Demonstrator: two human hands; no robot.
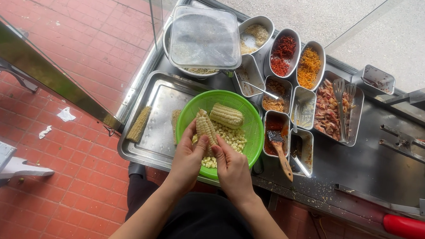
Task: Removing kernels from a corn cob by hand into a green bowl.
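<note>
A pale yellow corn cob (205, 127) stands over a green plastic colander (251, 117). My left hand (188, 157) grips the cob from the left, and my right hand (231, 167) presses its lower right side with thumb and fingers. Loose kernels (233, 137) lie in the colander under the cob. A second whole cob (226, 116) rests further back in the colander. The colander sits on a steel tray (163, 98).
A stripped cob (139, 124) lies on the tray's left rim. Behind stands a lidded clear tub (205, 37) on a bowl. To the right are several steel pans of toppings (310, 67), sauce with a brush (279, 146), tongs (342, 99). Red brick floor (82, 37) lies left.
</note>
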